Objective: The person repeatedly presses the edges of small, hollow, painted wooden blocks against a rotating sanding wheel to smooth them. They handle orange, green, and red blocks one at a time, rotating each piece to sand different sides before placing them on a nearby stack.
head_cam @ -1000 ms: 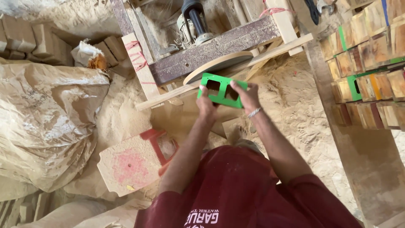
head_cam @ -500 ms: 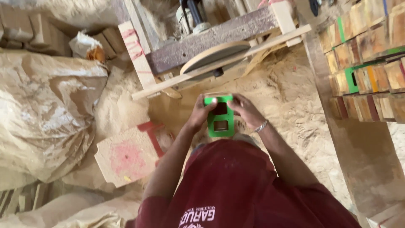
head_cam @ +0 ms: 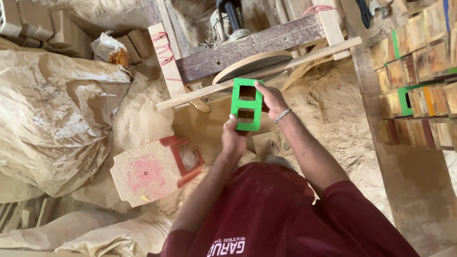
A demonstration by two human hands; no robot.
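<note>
— One green frame (head_cam: 247,104) is in the hands, and it has two square holes, one above the other.

— How many hands hold it?

— Two. The left hand (head_cam: 233,139) pinches the bottom edge at about 7 o'clock. The right hand (head_cam: 272,100) grips the right edge at about 2 o'clock, with its fingers (head_cam: 261,88) closed on it.

— Where is the frame?

— Standing up tall in the air, just in front of one round wooden disc (head_cam: 251,64) on the sawdusty worktop (head_cam: 257,40).

— Anything else?

— One pink wooden board (head_cam: 151,172) lies at 8 o'clock on the sawdust floor (head_cam: 328,114), and one big sack (head_cam: 52,119) at 9 o'clock.
</note>
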